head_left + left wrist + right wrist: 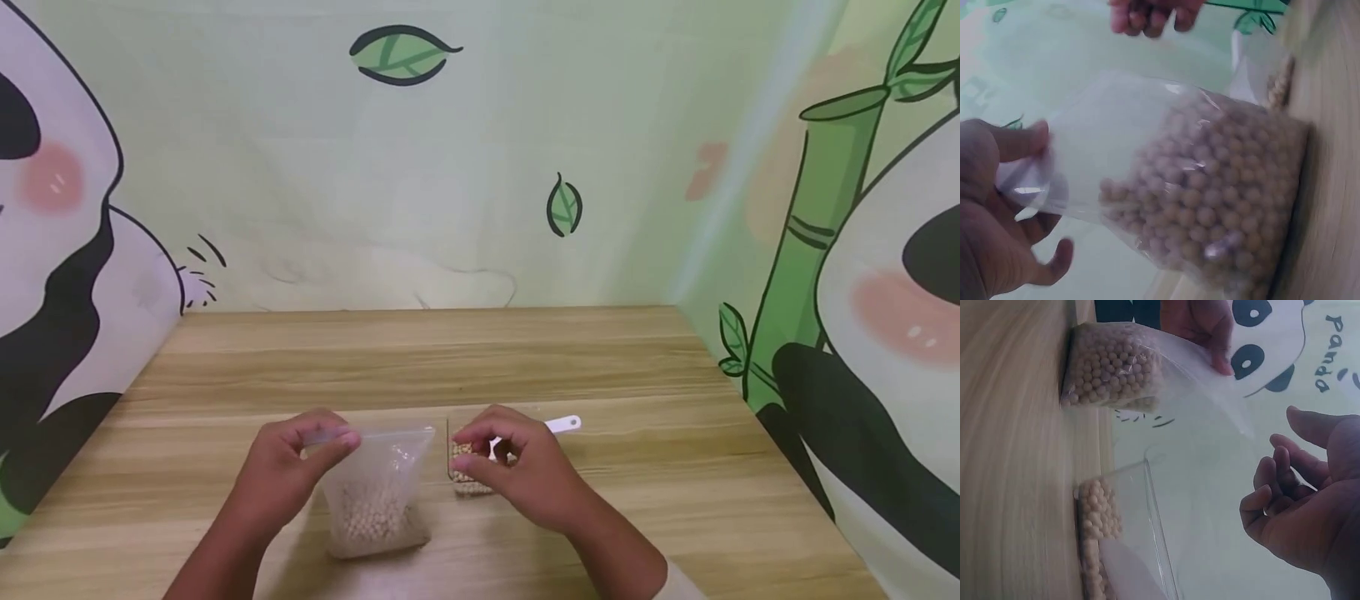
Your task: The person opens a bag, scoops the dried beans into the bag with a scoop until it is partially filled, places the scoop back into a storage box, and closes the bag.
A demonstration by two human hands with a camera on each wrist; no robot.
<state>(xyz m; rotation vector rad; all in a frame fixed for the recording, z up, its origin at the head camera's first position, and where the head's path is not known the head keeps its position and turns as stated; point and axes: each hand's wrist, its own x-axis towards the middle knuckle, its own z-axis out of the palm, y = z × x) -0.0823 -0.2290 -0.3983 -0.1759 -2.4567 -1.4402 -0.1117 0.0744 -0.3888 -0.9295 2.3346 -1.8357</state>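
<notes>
A clear zip-lock bag (375, 512) with many small round beige balls in its lower part stands on the table. My left hand (288, 467) pinches its top left corner between thumb and fingers, and the left wrist view shows this grip on the bag (1210, 181) up close. To the right, my right hand (536, 475) hovers with loosely bent fingers, apart from the bag and holding nothing. Behind it, partly hidden, is a clear container (1149, 472) with similar balls (1099, 509). A white spoon-like tool (566, 424) leans in it, handle sticking out to the right.
The wood-grain table (420, 358) stretches back to a pale green wall (465, 167) with painted leaves. Panda pictures and a bamboo stalk (817, 233) decorate the side walls, which border the table left and right.
</notes>
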